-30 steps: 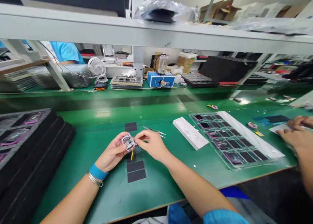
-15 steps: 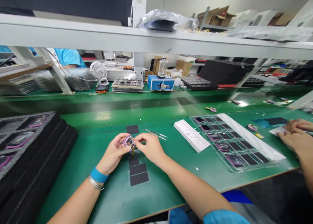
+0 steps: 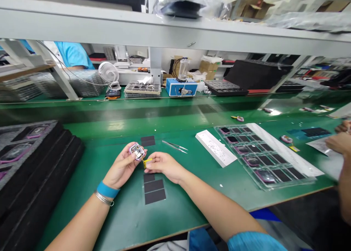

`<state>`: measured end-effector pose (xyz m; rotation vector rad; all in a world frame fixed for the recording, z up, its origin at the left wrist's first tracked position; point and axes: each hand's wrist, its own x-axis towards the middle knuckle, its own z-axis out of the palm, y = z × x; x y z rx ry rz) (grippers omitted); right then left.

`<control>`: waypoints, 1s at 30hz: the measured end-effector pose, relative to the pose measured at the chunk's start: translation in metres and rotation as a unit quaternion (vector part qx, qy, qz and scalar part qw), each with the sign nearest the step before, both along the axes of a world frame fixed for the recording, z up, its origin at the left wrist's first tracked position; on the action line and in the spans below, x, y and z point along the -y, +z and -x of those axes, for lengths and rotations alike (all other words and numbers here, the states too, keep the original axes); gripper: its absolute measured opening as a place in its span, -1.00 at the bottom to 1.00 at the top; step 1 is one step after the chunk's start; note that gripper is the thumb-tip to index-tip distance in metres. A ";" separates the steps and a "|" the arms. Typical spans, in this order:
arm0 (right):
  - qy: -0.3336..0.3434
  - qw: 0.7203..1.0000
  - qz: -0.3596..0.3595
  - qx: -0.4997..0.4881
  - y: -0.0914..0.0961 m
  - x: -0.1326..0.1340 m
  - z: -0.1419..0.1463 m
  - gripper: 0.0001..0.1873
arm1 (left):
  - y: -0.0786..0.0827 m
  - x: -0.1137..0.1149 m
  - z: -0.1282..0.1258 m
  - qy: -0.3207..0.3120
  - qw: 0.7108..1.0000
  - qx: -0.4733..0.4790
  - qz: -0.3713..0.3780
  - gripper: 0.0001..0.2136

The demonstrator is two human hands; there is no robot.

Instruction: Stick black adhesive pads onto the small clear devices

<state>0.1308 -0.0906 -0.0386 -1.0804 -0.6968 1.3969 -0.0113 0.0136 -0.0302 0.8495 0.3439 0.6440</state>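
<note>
My left hand [image 3: 124, 167] is closed round a small square device [image 3: 136, 151] with a purple rim and an exposed metal inside, held just above the green bench. A yellow strip [image 3: 145, 162] hangs from the device. My right hand [image 3: 162, 166] pinches the strip's lower end, close to a sheet of black rectangular pads [image 3: 152, 188] lying on the bench. Metal tweezers [image 3: 174, 146] lie a little beyond my right hand, untouched.
A clear tray [image 3: 261, 159] of similar devices and a white block [image 3: 215, 147] lie to the right. Black foam trays [image 3: 30, 159] with purple devices stack at the left. Another person's hands [image 3: 341, 141] work at the far right edge. A shelf and conveyor run behind.
My left hand lifted the device slightly up and left. My right hand dropped down away from it, now pinching the yellow strip near the black pads. The other person's hands shifted right.
</note>
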 end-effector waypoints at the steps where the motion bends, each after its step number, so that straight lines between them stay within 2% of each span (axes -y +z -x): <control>1: -0.020 1.000 -0.008 -0.004 0.002 0.000 -0.002 -0.52 | 0.001 -0.001 0.001 -0.001 1.000 -0.003 0.002 -0.60; 3: -0.057 0.997 -0.043 -0.003 0.008 0.002 -0.007 -0.60 | 0.002 -0.001 0.003 -0.010 1.000 -0.015 0.002 -0.58; 5: -0.058 0.995 -0.076 0.000 0.015 0.005 -0.013 -0.64 | 0.003 -0.001 0.003 -0.027 0.999 -0.030 0.003 -0.56; 10: 0.063 0.992 -0.107 0.027 0.025 0.012 -0.024 -0.67 | 0.003 0.002 0.002 -0.074 0.994 -0.076 0.018 -0.58; 12: 0.083 0.989 -0.115 0.048 0.026 0.013 -0.025 -0.62 | 0.003 0.003 0.002 -0.097 0.990 -0.096 0.018 -0.60; 15: 0.008 0.976 -0.135 0.169 0.026 0.012 -0.023 -0.66 | 0.002 0.006 0.000 -0.146 0.981 -0.126 0.014 -0.61; 17: -0.066 0.943 -0.160 0.285 0.024 0.010 -0.019 -0.79 | 0.001 0.009 -0.002 -0.175 0.974 -0.139 0.011 -0.63; 20: -0.105 0.892 -0.188 0.396 0.021 0.009 -0.012 -0.89 | -0.001 0.013 -0.005 -0.177 0.973 -0.148 0.001 -0.66; 23: -0.128 0.869 -0.195 0.437 0.017 0.009 -0.006 -0.88 | -0.003 0.015 -0.008 -0.160 0.974 -0.158 -0.017 -0.74; 26: -0.144 0.856 -0.201 0.453 0.012 0.006 -0.003 -0.88 | -0.005 0.016 -0.009 -0.147 0.975 -0.164 -0.023 -0.79; 28: -0.152 0.857 -0.198 0.451 0.008 0.003 -0.003 -0.88 | -0.006 0.016 -0.011 -0.133 0.976 -0.170 -0.023 -0.80; 30: -0.159 0.869 -0.174 0.434 0.004 0.001 -0.004 -0.82 | -0.005 0.016 -0.012 -0.108 0.977 -0.183 -0.020 -0.82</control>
